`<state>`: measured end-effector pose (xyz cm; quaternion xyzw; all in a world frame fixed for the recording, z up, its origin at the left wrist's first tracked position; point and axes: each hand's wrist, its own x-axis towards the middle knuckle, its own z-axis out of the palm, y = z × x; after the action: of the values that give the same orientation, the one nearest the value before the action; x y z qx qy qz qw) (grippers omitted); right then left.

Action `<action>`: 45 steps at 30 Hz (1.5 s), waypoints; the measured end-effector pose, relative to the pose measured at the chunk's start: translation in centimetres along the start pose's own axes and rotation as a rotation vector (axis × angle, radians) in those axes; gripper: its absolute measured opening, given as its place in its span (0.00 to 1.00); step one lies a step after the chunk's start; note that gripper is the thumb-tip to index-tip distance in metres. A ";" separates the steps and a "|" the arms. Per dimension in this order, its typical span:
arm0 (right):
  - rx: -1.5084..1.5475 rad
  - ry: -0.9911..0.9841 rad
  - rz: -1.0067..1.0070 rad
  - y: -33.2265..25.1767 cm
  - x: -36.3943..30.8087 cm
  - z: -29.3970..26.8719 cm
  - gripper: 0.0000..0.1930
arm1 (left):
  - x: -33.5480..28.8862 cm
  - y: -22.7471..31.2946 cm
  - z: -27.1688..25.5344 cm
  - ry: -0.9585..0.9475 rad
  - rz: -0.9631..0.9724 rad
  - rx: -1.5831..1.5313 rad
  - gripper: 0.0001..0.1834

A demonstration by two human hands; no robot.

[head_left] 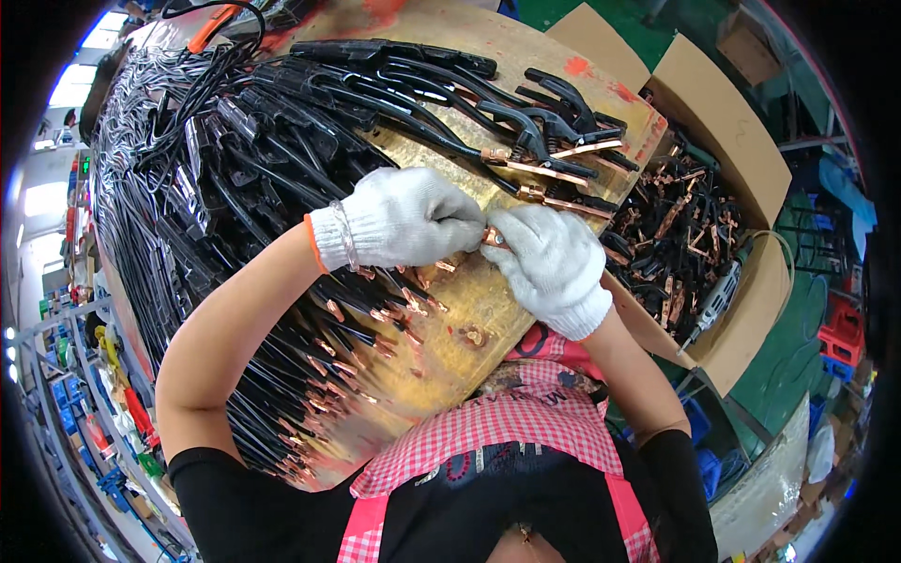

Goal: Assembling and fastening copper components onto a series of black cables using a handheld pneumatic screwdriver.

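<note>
Both hands wear white knit gloves and meet over the middle of the table. Between their fingertips shows a small copper fitting with a screw in it. My left hand is closed at its left side, and my right hand pinches it from the right. The fingers hide most of it. Just beyond my hands lie several welding electrode holders with black levers and copper jaws. Under and beside my left forearm, black cables spread out with bare copper ends.
To the right, an open cardboard box holds many copper-and-black holder parts and a grey-blue power tool. The worn wooden table carries black handles and coiled cables. Red stools stand farther right.
</note>
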<state>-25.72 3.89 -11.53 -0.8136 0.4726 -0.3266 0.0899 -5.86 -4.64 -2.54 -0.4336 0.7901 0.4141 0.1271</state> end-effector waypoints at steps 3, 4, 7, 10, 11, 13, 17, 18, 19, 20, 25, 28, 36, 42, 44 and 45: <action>0.043 -0.063 -0.051 0.6 0.6 0.0 0.12 | 0.1 0.2 0.0 -0.030 -0.057 -0.066 0.14; 0.051 -0.075 -0.059 0.9 0.7 0.1 0.12 | 0.2 0.1 0.1 -0.020 -0.064 -0.079 0.14; 0.070 -0.113 -0.050 1.2 0.9 0.3 0.12 | 0.5 0.1 0.2 -0.026 -0.080 -0.110 0.14; 0.069 -0.146 -0.066 1.4 1.1 0.3 0.12 | 0.8 0.1 -0.5 -0.092 -0.094 -0.096 0.15; 0.067 -0.156 -0.079 1.4 1.2 0.4 0.12 | 0.8 0.1 -0.7 -0.120 -0.099 -0.085 0.15; 0.048 -0.150 -0.077 1.2 1.2 0.0 0.12 | 0.9 0.0 -1.0 -0.161 -0.064 -0.073 0.15; 0.049 -0.128 -0.098 1.2 1.4 -0.5 0.12 | -0.3 -0.9 -0.8 0.005 0.134 0.135 0.12; 0.061 -0.134 -0.094 1.0 1.3 -0.3 0.12 | -0.8 -1.6 -0.6 0.062 0.177 0.214 0.11; 0.056 -0.104 -0.112 1.1 1.3 0.0 0.12 | -0.7 -2.9 -0.2 0.090 0.193 0.243 0.11; 0.052 -0.126 -0.109 1.2 1.4 0.0 0.12 | -0.5 -3.6 0.7 0.181 0.266 0.270 0.11; 0.048 -0.191 -0.108 0.7 2.0 0.3 0.11 | -0.5 -3.9 2.1 0.351 0.365 0.325 0.07; 0.037 -0.195 -0.111 0.7 2.0 0.7 0.12 | -0.6 -3.5 2.2 0.345 0.357 0.323 0.05; -0.078 -0.048 -0.006 -2.0 1.6 -3.4 0.21 | -0.8 -3.3 1.7 0.276 0.268 0.360 0.15; -0.815 0.152 1.004 11.6 -12.0 -9.9 0.40 | -0.4 -1.5 2.5 0.351 0.379 0.438 0.26; -0.826 0.072 1.228 15.8 -18.6 -11.0 0.43 | 0.3 -1.2 3.0 0.345 0.311 0.467 0.22; -0.758 0.052 1.380 15.7 -18.6 -10.8 0.44 | 0.3 -1.5 3.3 0.367 0.287 0.453 0.21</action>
<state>-49.85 12.64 -18.63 -0.3037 0.9520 -0.0325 -0.0224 -5.37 -2.70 -5.54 -0.3461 0.9249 0.1565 0.0160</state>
